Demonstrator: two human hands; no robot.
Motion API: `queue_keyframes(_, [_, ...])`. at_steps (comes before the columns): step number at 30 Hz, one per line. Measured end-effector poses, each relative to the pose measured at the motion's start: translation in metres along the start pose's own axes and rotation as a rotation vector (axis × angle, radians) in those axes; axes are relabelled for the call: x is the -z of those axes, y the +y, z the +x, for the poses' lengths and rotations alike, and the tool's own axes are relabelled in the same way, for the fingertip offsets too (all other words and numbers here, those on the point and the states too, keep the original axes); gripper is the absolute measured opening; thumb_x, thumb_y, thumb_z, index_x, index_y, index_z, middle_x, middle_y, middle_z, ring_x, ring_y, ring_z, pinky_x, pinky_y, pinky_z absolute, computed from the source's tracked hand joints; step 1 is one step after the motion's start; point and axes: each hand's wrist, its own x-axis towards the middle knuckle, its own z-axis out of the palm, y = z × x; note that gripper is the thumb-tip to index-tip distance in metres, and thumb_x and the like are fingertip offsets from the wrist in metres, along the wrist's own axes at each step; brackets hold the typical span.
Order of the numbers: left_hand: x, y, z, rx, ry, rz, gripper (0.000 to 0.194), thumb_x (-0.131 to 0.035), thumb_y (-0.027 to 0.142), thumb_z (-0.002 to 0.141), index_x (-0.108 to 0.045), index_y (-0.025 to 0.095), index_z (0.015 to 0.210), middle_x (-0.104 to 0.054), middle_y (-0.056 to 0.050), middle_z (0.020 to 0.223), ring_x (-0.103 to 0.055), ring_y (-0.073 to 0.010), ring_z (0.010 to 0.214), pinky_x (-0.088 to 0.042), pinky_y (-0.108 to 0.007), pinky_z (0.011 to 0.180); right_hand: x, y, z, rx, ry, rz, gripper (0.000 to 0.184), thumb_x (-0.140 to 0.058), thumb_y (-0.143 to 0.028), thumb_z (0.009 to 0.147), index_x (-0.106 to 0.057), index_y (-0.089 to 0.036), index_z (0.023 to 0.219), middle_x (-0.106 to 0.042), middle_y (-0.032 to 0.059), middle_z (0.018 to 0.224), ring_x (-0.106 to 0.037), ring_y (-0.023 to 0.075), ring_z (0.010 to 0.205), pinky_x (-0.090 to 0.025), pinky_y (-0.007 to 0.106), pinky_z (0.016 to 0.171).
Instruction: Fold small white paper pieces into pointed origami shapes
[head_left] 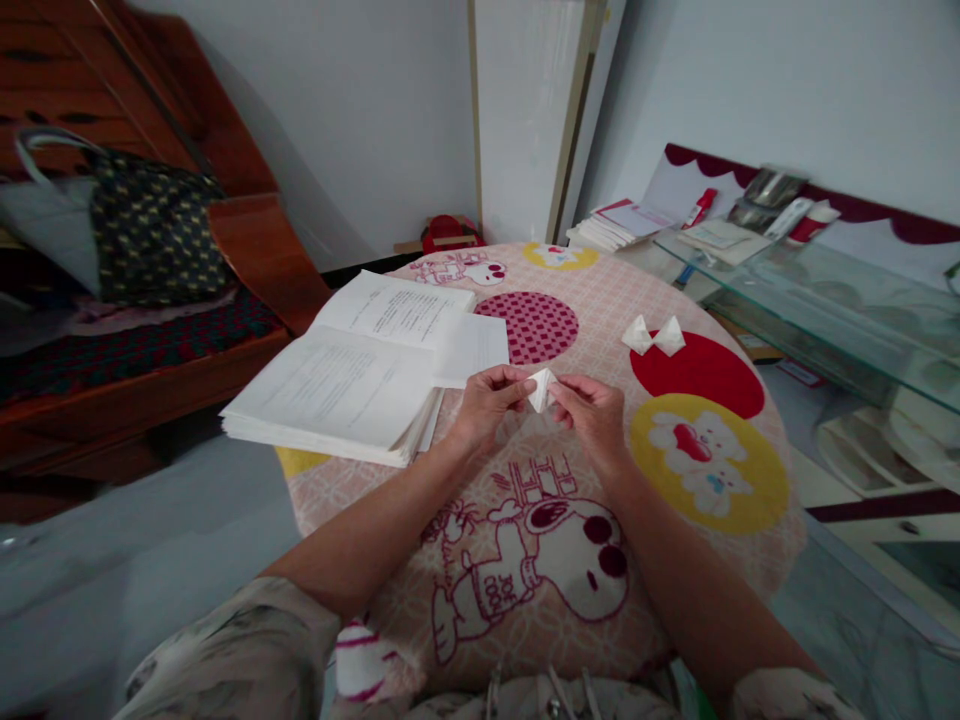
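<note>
A small folded piece of white paper [541, 391] is held up over the middle of the round table. My left hand [491, 398] pinches its left side between thumb and fingers. On the right side, my right hand [591, 408] grips it the same way, so the paper spans the gap between both hands. Two more folded white paper shapes [654, 336] sit side by side on the table to the right, partly over a red circle of the cloth. To the left lies a thick open book [341, 375] with printed pages, and a loose white sheet [480, 350] sticks out beside it.
A patterned pink cloth [540, 570] covers the round table. At the right stands a glass-topped shelf [795, 290] with a red tube, papers and a cup on it. A wooden bench [255, 240] with a dark patterned bag [154, 225] is at the left.
</note>
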Motion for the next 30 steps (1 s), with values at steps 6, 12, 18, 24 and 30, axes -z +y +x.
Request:
queue_keyframes(6, [0.0014,-0.0018,0.0006,-0.029,0.022,0.02,0.021,-0.088,0.026,0.063,-0.073,0.013,0.07,-0.065,-0.001,0.065,-0.052,-0.0076,0.056,-0.04,-0.022,0.057,0.0009,0.0005,-0.0004,0.021,-0.014,-0.029,0.027,-0.077,-0.043,0.074,-0.078,-0.017,0.084,-0.068,0.0009,0.061,-0.057,0.0123,0.046,-0.045,0.025,0.045])
queue_keyframes(12, [0.0013,-0.0008,-0.0005,-0.038,-0.046,0.02,0.025,-0.088,0.03,0.064,-0.071,0.013,0.072,-0.068,-0.003,0.067,-0.057,-0.01,0.059,-0.043,-0.023,0.06,0.0061,0.0016,0.0024,0.032,-0.046,-0.08,0.026,-0.078,-0.043,0.075,-0.079,-0.019,0.084,-0.07,0.0018,0.064,-0.061,0.0156,0.053,-0.049,0.028,0.051])
queue_keyframes(18, [0.003,-0.0021,0.0007,-0.012,-0.079,0.093,0.025,-0.086,0.031,0.064,-0.07,0.013,0.07,-0.067,-0.002,0.064,-0.056,-0.0098,0.055,-0.042,-0.022,0.056,0.0098,0.0015,0.0053,0.052,-0.094,-0.033,0.021,-0.076,-0.039,0.075,-0.08,-0.019,0.083,-0.075,0.0027,0.074,-0.065,0.0178,0.063,-0.053,0.03,0.06])
queue_keyframes(24, [0.0044,-0.0042,0.002,0.062,-0.089,0.105,0.027,-0.086,0.032,0.063,-0.068,0.012,0.069,-0.067,-0.003,0.065,-0.06,-0.011,0.058,-0.047,-0.025,0.06,0.01,0.0027,0.0055,0.025,-0.108,-0.024,0.021,-0.076,-0.037,0.074,-0.08,-0.018,0.079,-0.073,0.0018,0.068,-0.063,0.0167,0.059,-0.05,0.028,0.057])
queue_keyframes(30, [0.0053,-0.0038,0.0016,0.112,-0.115,0.105,0.027,-0.086,0.032,0.064,-0.068,0.012,0.069,-0.067,-0.003,0.065,-0.059,-0.0105,0.057,-0.045,-0.024,0.059,0.0096,0.0022,0.0028,-0.011,-0.12,0.031,0.015,-0.074,-0.033,0.074,-0.078,-0.019,0.074,-0.07,-0.0002,0.065,-0.06,0.0152,0.059,-0.047,0.027,0.057])
